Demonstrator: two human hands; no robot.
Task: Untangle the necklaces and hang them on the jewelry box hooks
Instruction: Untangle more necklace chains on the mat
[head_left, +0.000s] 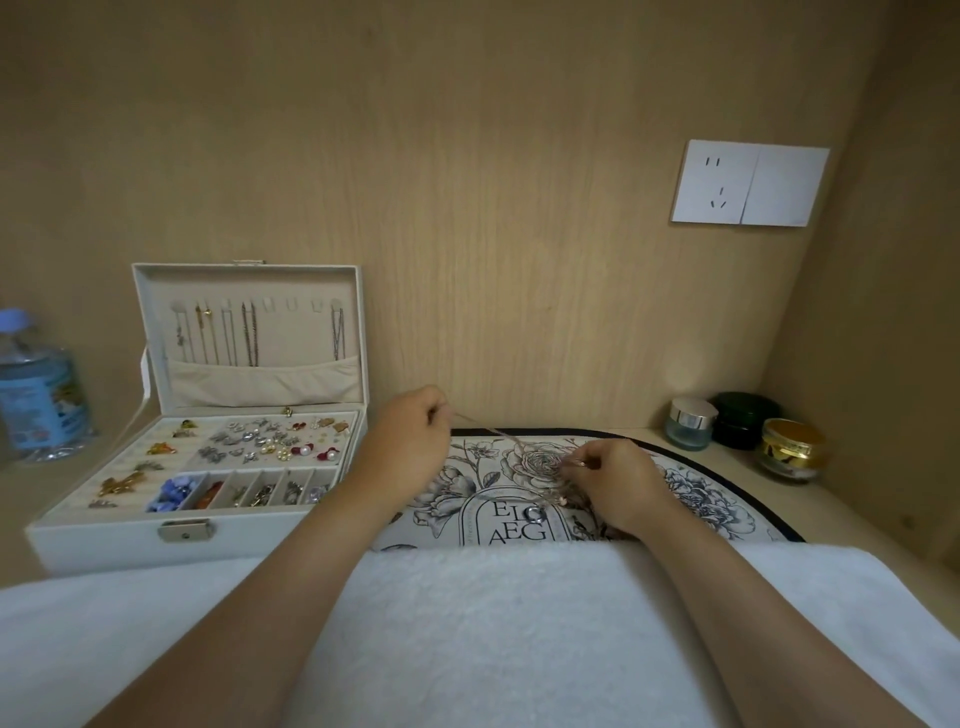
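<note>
A tangle of thin necklaces (551, 475) lies on the floral mat (691, 493) in front of me. My left hand (410, 436) pinches one fine chain (488, 428) and holds it stretched up and left from the tangle. My right hand (615, 486) pinches another strand at the tangle's right side. The white jewelry box (104, 543) stands open at the left. Several necklaces (249, 335) hang from hooks in its lid (156, 374), and a few hooks near the middle are bare.
The box tray holds earrings and brooches in compartments. A water bottle (36, 389) stands at far left. Three small jars (743, 428) sit at the back right corner. A white towel (467, 634) covers the near edge. A wall socket (748, 183) is on the back panel.
</note>
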